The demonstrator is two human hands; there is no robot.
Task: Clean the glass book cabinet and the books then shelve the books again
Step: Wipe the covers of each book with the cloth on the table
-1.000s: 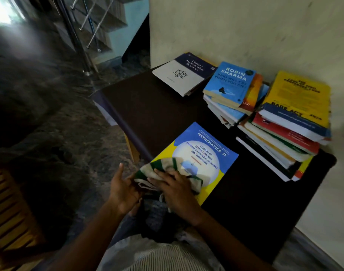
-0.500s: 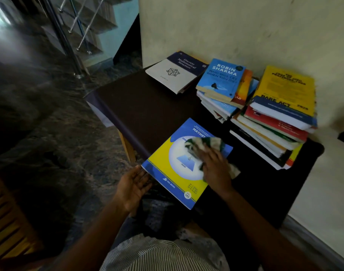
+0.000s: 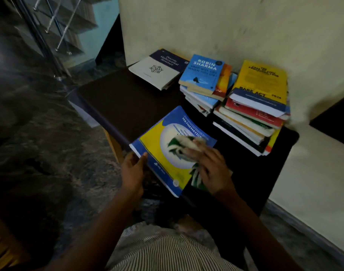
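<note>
Sliding back down the cover in the last half-second, the right hand (image 3: 210, 169) is pressing the green-and-white cloth (image 3: 179, 145) flat-fingered onto the Mathematics book (image 3: 153, 141), lying at the near edge of the dark table (image 3: 124, 102); the left hand (image 3: 133, 169) is now pinching its near-left edge, probably the surest hold on a light, bendy, glossy paperback; stacked books (image 3: 251, 114) are waiting against the cream wall (image 3: 206, 26), stone floor (image 3: 40, 133) spreading left
</note>
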